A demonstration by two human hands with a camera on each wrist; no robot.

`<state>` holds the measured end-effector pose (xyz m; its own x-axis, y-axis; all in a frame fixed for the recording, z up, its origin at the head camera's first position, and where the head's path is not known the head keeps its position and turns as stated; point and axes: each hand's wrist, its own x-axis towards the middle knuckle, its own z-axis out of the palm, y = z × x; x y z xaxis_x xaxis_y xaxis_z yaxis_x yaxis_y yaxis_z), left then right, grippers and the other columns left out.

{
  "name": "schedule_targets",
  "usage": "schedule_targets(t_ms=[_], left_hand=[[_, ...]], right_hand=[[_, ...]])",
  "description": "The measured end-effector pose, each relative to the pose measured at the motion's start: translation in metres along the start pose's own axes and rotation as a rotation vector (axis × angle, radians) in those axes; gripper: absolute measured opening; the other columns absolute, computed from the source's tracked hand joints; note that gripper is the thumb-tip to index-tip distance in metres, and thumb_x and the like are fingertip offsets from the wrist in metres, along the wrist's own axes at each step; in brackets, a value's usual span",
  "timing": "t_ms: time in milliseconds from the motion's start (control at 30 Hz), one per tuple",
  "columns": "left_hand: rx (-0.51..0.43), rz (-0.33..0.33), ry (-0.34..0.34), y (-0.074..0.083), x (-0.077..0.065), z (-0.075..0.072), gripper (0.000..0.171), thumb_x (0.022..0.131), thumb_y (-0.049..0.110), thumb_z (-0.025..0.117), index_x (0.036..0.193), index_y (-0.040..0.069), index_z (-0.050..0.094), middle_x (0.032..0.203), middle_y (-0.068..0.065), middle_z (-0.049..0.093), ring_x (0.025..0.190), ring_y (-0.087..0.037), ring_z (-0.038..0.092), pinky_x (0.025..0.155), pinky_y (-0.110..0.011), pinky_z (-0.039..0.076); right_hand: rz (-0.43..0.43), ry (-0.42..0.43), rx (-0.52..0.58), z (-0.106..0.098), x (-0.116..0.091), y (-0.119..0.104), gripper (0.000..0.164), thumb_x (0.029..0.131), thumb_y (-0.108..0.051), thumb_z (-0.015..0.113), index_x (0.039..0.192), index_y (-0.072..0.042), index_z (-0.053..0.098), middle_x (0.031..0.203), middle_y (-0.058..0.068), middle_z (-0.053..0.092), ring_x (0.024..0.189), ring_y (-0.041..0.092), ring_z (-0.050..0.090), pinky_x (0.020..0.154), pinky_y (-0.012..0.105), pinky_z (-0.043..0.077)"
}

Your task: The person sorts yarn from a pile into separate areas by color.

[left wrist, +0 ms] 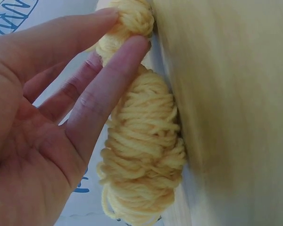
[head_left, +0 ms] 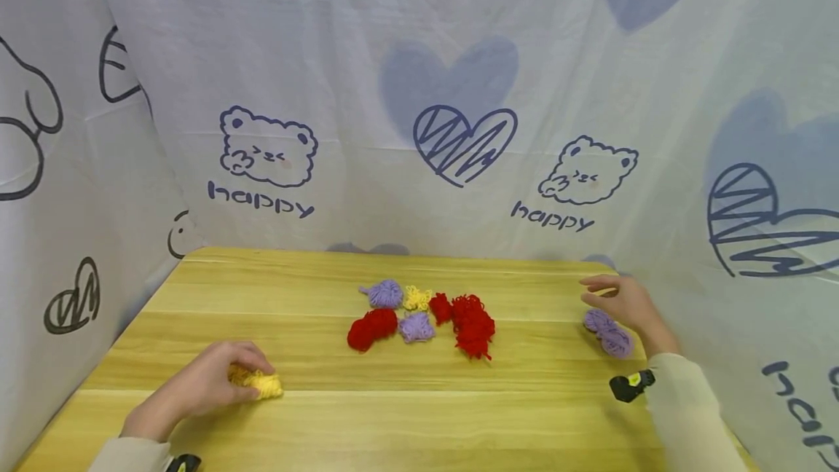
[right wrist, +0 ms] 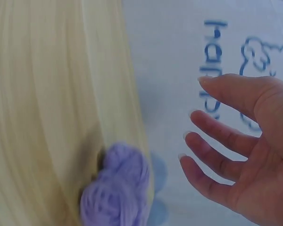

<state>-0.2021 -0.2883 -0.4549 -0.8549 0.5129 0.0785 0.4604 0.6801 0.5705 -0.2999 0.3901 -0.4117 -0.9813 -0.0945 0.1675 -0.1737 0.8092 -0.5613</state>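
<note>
My left hand (head_left: pixel 213 384) holds a yellow yarn skein (head_left: pixel 264 384) on the near left of the table, thumb on one side and fingers on the other. In the left wrist view, the fingertips lie at the narrow waist of the yellow yarn (left wrist: pixel 141 141), which has loose strands at its lower end. My right hand (head_left: pixel 623 302) is at the far right, just above a purple yarn skein (head_left: pixel 609 333). Its fingers are spread and loosely bent with nothing between them, and the purple yarn (right wrist: pixel 115 188) lies apart from them in the right wrist view.
Mid-table lies a cluster of small yarn bundles: purple (head_left: pixel 384 294), yellow (head_left: pixel 416 299), red (head_left: pixel 373 329), another purple (head_left: pixel 416 327), a small red one (head_left: pixel 440 307) and a larger red one (head_left: pixel 473 326). A printed white curtain (head_left: pixel 367 188) borders the wooden table (head_left: pixel 393 414).
</note>
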Motion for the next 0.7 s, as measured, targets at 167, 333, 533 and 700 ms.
schedule_targets(t_ms=[167,333,533,700], left_hand=[[0.005,0.002,0.010,-0.001,-0.001,0.000,0.025,0.079,0.018,0.088,0.102,0.024,0.080,0.108,0.006,0.074,0.101,-0.012,0.068,0.086,-0.024,0.056],[0.002,0.011,0.014,-0.001,-0.001,0.001,0.024,0.080,0.018,0.088,0.102,0.023,0.080,0.108,0.006,0.074,0.100,-0.007,0.067,0.086,-0.023,0.056],[-0.003,0.009,0.003,-0.001,-0.001,0.000,0.024,0.080,0.019,0.088,0.102,0.023,0.080,0.108,0.005,0.074,0.101,-0.006,0.067,0.086,-0.023,0.056],[-0.015,0.000,-0.022,-0.003,0.000,-0.002,0.025,0.081,0.019,0.087,0.104,0.022,0.080,0.110,0.005,0.074,0.102,-0.008,0.067,0.086,-0.022,0.056]], right_hand=[[-0.037,-0.028,0.024,0.010,0.005,-0.029,0.037,0.095,-0.022,0.075,0.126,-0.002,0.072,0.124,0.028,0.070,0.097,0.034,0.072,0.077,0.031,0.060],[-0.015,-0.084,0.049,0.025,0.008,-0.054,0.036,0.096,-0.024,0.074,0.127,-0.007,0.073,0.129,0.023,0.069,0.104,0.033,0.069,0.081,0.038,0.061],[-0.094,-0.121,0.095,0.042,0.013,-0.080,0.032,0.094,-0.019,0.076,0.123,-0.006,0.075,0.128,0.022,0.071,0.102,0.031,0.069,0.077,0.033,0.060],[-0.233,-0.153,0.100,0.055,0.017,-0.098,0.027,0.092,-0.012,0.076,0.119,-0.004,0.076,0.123,0.021,0.073,0.094,0.028,0.072,0.073,0.024,0.059]])
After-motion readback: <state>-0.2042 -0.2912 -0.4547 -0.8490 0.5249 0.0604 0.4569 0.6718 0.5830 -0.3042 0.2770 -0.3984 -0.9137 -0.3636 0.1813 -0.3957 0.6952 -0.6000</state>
